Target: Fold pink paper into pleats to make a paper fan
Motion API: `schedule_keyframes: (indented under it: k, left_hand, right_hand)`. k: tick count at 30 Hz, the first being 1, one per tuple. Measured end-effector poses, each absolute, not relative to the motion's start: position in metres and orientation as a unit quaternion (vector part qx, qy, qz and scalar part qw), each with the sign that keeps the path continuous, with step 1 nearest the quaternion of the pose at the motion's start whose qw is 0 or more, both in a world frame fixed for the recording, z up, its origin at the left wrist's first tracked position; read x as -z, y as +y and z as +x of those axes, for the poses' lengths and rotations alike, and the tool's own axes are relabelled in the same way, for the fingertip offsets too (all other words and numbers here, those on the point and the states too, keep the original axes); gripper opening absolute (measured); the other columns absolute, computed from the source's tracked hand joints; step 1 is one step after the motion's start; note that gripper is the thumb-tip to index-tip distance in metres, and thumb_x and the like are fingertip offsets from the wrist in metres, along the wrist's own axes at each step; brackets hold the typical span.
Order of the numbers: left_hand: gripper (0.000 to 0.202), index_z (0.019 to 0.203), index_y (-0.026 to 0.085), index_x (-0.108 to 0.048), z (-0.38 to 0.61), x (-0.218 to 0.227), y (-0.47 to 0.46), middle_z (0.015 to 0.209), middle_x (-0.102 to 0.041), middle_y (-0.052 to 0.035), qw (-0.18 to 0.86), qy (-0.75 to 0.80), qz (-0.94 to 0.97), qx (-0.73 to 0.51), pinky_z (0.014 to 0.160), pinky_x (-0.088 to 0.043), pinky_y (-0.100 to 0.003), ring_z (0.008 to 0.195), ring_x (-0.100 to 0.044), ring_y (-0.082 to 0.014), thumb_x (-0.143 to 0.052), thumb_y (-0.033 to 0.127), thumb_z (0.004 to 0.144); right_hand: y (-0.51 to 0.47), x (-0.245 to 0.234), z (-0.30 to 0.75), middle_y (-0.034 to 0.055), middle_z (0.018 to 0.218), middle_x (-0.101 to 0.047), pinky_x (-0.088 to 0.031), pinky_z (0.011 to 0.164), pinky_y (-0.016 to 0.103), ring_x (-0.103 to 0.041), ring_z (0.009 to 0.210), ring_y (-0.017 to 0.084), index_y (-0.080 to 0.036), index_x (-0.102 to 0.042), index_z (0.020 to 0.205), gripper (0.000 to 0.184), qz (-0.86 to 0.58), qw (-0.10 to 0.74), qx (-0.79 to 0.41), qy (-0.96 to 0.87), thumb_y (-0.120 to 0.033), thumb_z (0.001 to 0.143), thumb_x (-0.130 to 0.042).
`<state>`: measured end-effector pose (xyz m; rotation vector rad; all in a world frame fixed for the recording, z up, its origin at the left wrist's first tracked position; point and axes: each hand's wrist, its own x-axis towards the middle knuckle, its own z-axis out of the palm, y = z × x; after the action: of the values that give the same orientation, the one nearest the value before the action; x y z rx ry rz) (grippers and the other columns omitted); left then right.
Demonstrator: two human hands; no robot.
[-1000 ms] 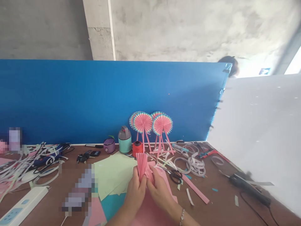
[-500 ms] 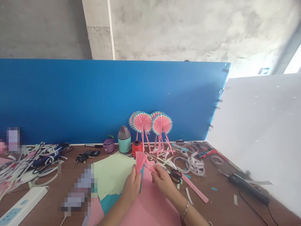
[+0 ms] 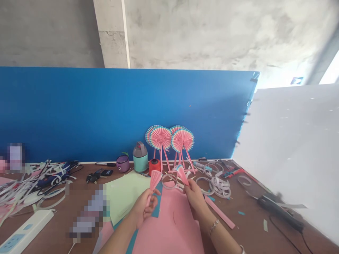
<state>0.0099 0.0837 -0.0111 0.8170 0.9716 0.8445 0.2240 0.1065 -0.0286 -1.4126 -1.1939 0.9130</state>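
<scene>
My left hand (image 3: pixel 145 206) grips a pleated pink paper fan (image 3: pixel 155 180) near its lower end, its folds partly spread at the top. In my right hand (image 3: pixel 194 194) is a second pleated paper piece (image 3: pixel 182 175), pink with a blue and pale striped tip. The two pieces are apart, held above pink paper sheets (image 3: pixel 169 225). A loop of white tape (image 3: pixel 169 181) shows between them. Behind stand several round pink paper fans (image 3: pixel 160 137) with striped rims on pink stick legs.
Pale green sheets (image 3: pixel 127 194) lie at the left, beside a pixelated device (image 3: pixel 88 215) and a power strip (image 3: pixel 25 231). A teal flask (image 3: pixel 140 158), a purple pot (image 3: pixel 122 164) and a red container (image 3: pixel 154 165) stand along the blue partition (image 3: pixel 79 113). Strip coils (image 3: pixel 221 187) lie at the right.
My hands have moved apart, left hand leftward and right hand rightward. The pleated pieces, close together before, are now separate, and the striped tip of the right one has come into view.
</scene>
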Motion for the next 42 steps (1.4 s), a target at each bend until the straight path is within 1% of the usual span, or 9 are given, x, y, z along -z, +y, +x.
schedule_keyframes:
  k: [5, 8, 15, 23, 30, 33, 37, 40, 42]
  left_hand:
    - [0.021, 0.082, 0.019, -0.052, 0.003, 0.008, 0.086, 0.047, -0.038, 0.0075, 0.785, 0.382, 0.341, -0.349, 0.034, -0.003, -0.017, 0.034, -0.011, -0.0037, -0.041, 0.033, 0.071]
    - [0.025, 0.082, 0.018, -0.053, 0.008, 0.005, 0.081, 0.047, -0.038, 0.0063, 0.815, 0.359, 0.329, -0.313, 0.033, -0.003, -0.016, 0.034, -0.012, -0.0041, -0.039, 0.035, 0.072]
    - [0.026, 0.080, 0.019, -0.055, 0.027, 0.007, 0.069, 0.047, -0.042, 0.0053, 0.834, 0.349, 0.327, -0.275, 0.033, -0.003, -0.016, 0.033, -0.013, -0.0038, -0.039, 0.038, 0.073]
    - [0.029, 0.075, 0.017, -0.058, 0.036, 0.006, 0.061, 0.046, -0.045, 0.0047, 0.820, 0.381, 0.370, -0.211, 0.031, -0.001, -0.016, 0.030, -0.013, -0.0024, -0.041, 0.041, 0.072]
    - [0.029, 0.079, 0.017, -0.059, 0.029, 0.004, 0.061, 0.045, -0.048, 0.0022, 0.846, 0.328, 0.378, -0.182, 0.031, -0.003, -0.016, 0.029, -0.014, -0.0028, -0.038, 0.037, 0.077]
    - [0.033, 0.082, 0.014, -0.062, 0.028, 0.004, 0.063, 0.047, -0.052, -0.0003, 0.861, 0.318, 0.357, -0.174, 0.030, -0.004, -0.015, 0.028, -0.018, -0.0026, -0.039, 0.038, 0.080]
    - [0.021, 0.085, 0.009, -0.062, 0.030, 0.003, 0.066, 0.063, -0.060, -0.0045, 0.841, 0.355, 0.263, -0.313, 0.031, -0.023, -0.014, 0.036, -0.043, -0.0044, -0.053, 0.025, 0.077]
    - [0.013, 0.084, 0.008, -0.061, 0.029, 0.004, 0.071, 0.069, -0.063, -0.0049, 0.806, 0.357, 0.230, -0.413, 0.048, -0.044, -0.015, 0.049, -0.055, -0.0067, -0.054, 0.015, 0.077]
    - [0.013, 0.085, 0.009, -0.060, 0.027, 0.006, 0.073, 0.068, -0.063, -0.0035, 0.793, 0.353, 0.223, -0.444, 0.058, -0.049, -0.016, 0.057, -0.059, -0.0078, -0.052, 0.008, 0.075]
  right_hand:
    - [0.107, 0.023, 0.221, -0.0053, 0.057, -0.048, -0.030, 0.045, 0.022, -0.041, 0.047, 0.010, -0.022, -0.043, 0.070, 0.004, -0.562, 0.525, -0.419, -0.482, -0.023, 0.068, -0.045]
    - [0.096, 0.017, 0.209, -0.0083, 0.053, -0.038, -0.024, 0.042, 0.020, -0.034, 0.044, 0.007, -0.021, -0.039, 0.066, 0.016, -0.493, 0.520, -0.506, -0.480, -0.025, 0.067, -0.055]
    - [0.075, 0.009, 0.188, -0.0140, 0.047, -0.019, -0.007, 0.040, 0.021, -0.010, 0.042, 0.004, -0.019, -0.048, 0.076, 0.036, -0.376, 0.484, -0.664, -0.429, -0.043, 0.066, -0.072]
    - [0.076, 0.012, 0.184, -0.0146, 0.043, -0.018, -0.005, 0.041, 0.022, -0.009, 0.041, 0.002, -0.022, -0.029, 0.058, 0.052, -0.413, 0.501, -0.659, -0.379, -0.044, 0.060, -0.076]
    - [0.077, 0.010, 0.189, -0.0142, 0.045, -0.018, -0.006, 0.041, 0.020, -0.008, 0.043, 0.002, -0.021, -0.030, 0.056, 0.055, -0.367, 0.456, -0.738, -0.336, -0.043, 0.054, -0.080]
    - [0.078, 0.010, 0.190, -0.0146, 0.045, -0.017, -0.007, 0.040, 0.019, -0.008, 0.043, 0.002, -0.021, -0.032, 0.057, 0.052, -0.365, 0.477, -0.734, -0.316, -0.035, 0.053, -0.082]
    - [0.084, 0.012, 0.194, -0.0151, 0.044, -0.016, -0.013, 0.039, 0.019, -0.010, 0.040, 0.002, -0.022, -0.032, 0.058, 0.049, -0.379, 0.530, -0.708, -0.271, -0.033, 0.054, -0.080]
    - [0.089, 0.016, 0.198, -0.0151, 0.044, -0.015, -0.016, 0.038, 0.020, -0.010, 0.040, 0.003, -0.022, -0.031, 0.059, 0.049, -0.375, 0.579, -0.685, -0.234, -0.032, 0.055, -0.079]
    - [0.092, 0.018, 0.200, -0.0147, 0.045, -0.014, -0.017, 0.038, 0.020, -0.011, 0.040, 0.003, -0.022, -0.031, 0.059, 0.050, -0.375, 0.603, -0.668, -0.225, -0.033, 0.056, -0.079]
